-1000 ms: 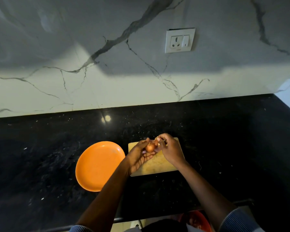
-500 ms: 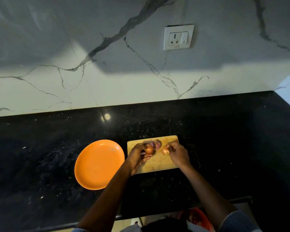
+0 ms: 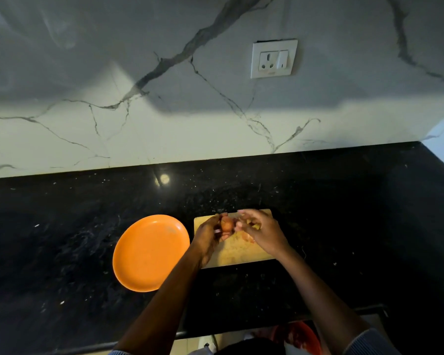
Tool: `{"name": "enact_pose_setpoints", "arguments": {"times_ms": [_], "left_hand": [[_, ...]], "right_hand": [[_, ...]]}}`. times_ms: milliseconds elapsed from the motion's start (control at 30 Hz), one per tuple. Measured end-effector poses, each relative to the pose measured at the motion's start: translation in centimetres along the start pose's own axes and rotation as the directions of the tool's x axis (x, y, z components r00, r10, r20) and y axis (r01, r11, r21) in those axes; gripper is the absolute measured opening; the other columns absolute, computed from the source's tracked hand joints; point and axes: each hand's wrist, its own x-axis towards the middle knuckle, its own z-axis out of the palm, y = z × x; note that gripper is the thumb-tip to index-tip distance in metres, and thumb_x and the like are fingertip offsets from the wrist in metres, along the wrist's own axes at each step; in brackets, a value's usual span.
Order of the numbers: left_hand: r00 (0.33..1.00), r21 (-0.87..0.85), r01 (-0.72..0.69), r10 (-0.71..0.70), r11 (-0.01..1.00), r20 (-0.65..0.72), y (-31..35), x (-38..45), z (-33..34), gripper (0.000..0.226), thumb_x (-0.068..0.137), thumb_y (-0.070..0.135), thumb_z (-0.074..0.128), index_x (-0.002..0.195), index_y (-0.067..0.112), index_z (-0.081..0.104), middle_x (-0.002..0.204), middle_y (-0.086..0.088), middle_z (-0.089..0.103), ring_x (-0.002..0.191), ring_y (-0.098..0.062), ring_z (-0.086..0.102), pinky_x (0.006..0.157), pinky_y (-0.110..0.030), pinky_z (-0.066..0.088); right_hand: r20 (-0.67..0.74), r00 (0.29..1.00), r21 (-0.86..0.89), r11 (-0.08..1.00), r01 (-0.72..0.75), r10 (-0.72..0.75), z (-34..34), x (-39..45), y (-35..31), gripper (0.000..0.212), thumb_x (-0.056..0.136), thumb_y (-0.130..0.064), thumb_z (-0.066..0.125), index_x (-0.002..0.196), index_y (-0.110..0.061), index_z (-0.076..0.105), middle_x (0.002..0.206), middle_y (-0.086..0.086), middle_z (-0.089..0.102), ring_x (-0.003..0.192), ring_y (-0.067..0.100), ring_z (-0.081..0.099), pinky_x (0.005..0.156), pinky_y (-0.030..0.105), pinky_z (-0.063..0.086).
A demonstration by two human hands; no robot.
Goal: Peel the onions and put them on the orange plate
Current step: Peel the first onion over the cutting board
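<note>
**Two hands work on one small onion over the board**

The left hand (image 3: pixel 207 238) holds a small brown onion (image 3: pixel 226 224). Its fingers curl round the onion from the left side and from below. The onion is up in the air, just above the far left part of the wooden cutting board (image 3: pixel 237 253). It is not on the board.

The right hand (image 3: pixel 263 233) is just to the right of the onion. Its fingertips (image 3: pixel 239 224) reach toward the onion's right side and look like they touch it. The fingers are bent in a pinch, but it is too blurry to tell if they hold a bit of skin or nothing at all.

So the onion sits between the two hands. The left hand is the one that carries it. The onion looks a bit taller than wide, with its long way running away from the person. Which end is the root and which is the top is too small to see.

The orange plate (image 3: pixel 149 252) lies on the black counter (image 3: pixel 62 239), just left of the board and close to the left hand. Nothing is on it.

The onion still looks brown, so it likely needs more peeling. The next pull would go to the right, away from the left hand.
</note>
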Motion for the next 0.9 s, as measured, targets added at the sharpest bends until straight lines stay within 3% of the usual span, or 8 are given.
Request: {"name": "enact_pose_setpoints", "arguments": {"times_ms": [67, 167, 300, 367, 467, 633, 800, 900], "left_hand": [[1.000, 0.051, -0.004, 0.002, 0.999, 0.031, 0.0, 0.2, 0.2, 0.031, 0.106, 0.018, 0.040, 0.118, 0.010, 0.068, 0.087, -0.004, 0.077, 0.086, -0.018, 0.067, 0.079, -0.027, 0.053], [0.998, 0.116, -0.028, 0.021, 0.993, 0.059, -0.1, 0.4, 0.2, 0.032, 0.104, 0.011, 0.040, 0.120, 0.008, 0.067, 0.097, -0.011, 0.074, 0.091, -0.022, 0.067, 0.084, -0.030, 0.053], [0.992, 0.171, -0.081, 0.063, 0.982, 0.109, 0.0, 0.6, -0.6, 0.029, 0.103, 0.012, 0.047, 0.114, 0.005, 0.073, 0.100, -0.020, 0.073, 0.095, -0.027, 0.066, 0.097, -0.042, 0.051], [0.992, 0.100, -0.067, 0.055, 0.993, 0.118, 0.1, 0.4, -0.7, 0.028, 0.103, 0.017, 0.051, 0.110, 0.003, 0.074, 0.101, -0.024, 0.071, 0.096, -0.030, 0.064, 0.102, -0.046, 0.048], [0.990, 0.031, -0.072, 0.067, 0.997, 0.125, 0.1, 0.2, -0.6, 0.031, 0.101, 0.023, 0.056, 0.110, 0.000, 0.074, 0.099, -0.027, 0.068, 0.090, -0.030, 0.062, 0.089, -0.039, 0.050], [0.988, -0.060, -0.071, 0.078, 0.996, 0.131, -0.2, 0.0, -0.2, 0.028, 0.100, 0.022, 0.055, 0.107, 0.007, 0.077, 0.096, -0.021, 0.067, 0.076, -0.018, 0.061, 0.075, -0.027, 0.052], [0.976, -0.044, -0.078, 0.085, 0.996, 0.198, 0.4, -0.6, 0.0, 0.026, 0.092, 0.029, 0.062, 0.107, 0.016, 0.078, 0.092, -0.012, 0.069, 0.079, -0.013, 0.060, 0.073, -0.023, 0.051], [0.977, -0.015, -0.091, 0.092, 0.996, 0.192, 0.8, -0.7, 0.1, 0.026, 0.101, 0.027, 0.055, 0.107, 0.016, 0.077, 0.089, -0.011, 0.069, 0.080, -0.014, 0.063, 0.078, -0.029, 0.048]], "right_hand": [[0.050, 0.996, 0.018, 0.997, 0.075, -0.076, 0.7, 0.3, -0.4, 0.038, 0.086, -0.030, 0.079, 0.123, -0.030, 0.069, 0.113, -0.010, 0.066, 0.099, 0.000, 0.065, 0.083, 0.012, 0.049], [-0.036, 0.991, 0.016, 0.992, 0.127, -0.126, 1.5, 0.7, -0.6, 0.027, 0.085, -0.020, 0.080, 0.111, -0.027, 0.076, 0.104, -0.010, 0.064, 0.092, 0.001, 0.066, 0.081, 0.013, 0.051], [-0.122, 0.983, 0.037, 0.989, 0.145, -0.139, 1.4, 1.1, -0.9, 0.015, 0.085, -0.017, 0.079, 0.097, -0.026, 0.078, 0.098, -0.006, 0.067, 0.089, 0.005, 0.067, 0.078, 0.020, 0.054], [-0.107, 0.985, 0.048, 0.989, 0.138, -0.132, 1.3, 1.0, -1.3, 0.015, 0.085, -0.019, 0.080, 0.096, -0.028, 0.075, 0.101, -0.006, 0.068, 0.091, 0.003, 0.066, 0.077, 0.015, 0.053], [-0.111, 0.990, 0.142, 0.985, 0.098, -0.082, 1.1, 0.9, -1.6, 0.016, 0.084, -0.020, 0.081, 0.091, -0.031, 0.072, 0.101, -0.001, 0.070, 0.087, 0.005, 0.069, 0.070, 0.013, 0.052], [-0.172, 0.983, 0.260, 0.965, -0.016, 0.063, 1.6, 1.3, -1.1, 0.008, 0.087, -0.028, 0.078, 0.085, -0.030, 0.071, 0.075, -0.002, 0.074, 0.064, 0.017, 0.074, 0.070, 0.035, 0.059], [-0.219, 0.975, 0.221, 0.975, 0.018, 0.031, 1.2, 1.3, -1.8, 0.009, 0.090, -0.023, 0.075, 0.094, -0.016, 0.074, 0.080, -0.009, 0.074, 0.066, 0.001, 0.070, 0.062, 0.014, 0.052], [-0.202, 0.979, 0.258, 0.966, 0.028, 0.025, 1.4, 1.5, -1.8, 0.010, 0.090, -0.028, 0.075, 0.096, -0.021, 0.074, 0.089, -0.005, 0.076, 0.081, 0.007, 0.072, 0.070, 0.021, 0.056]]}}
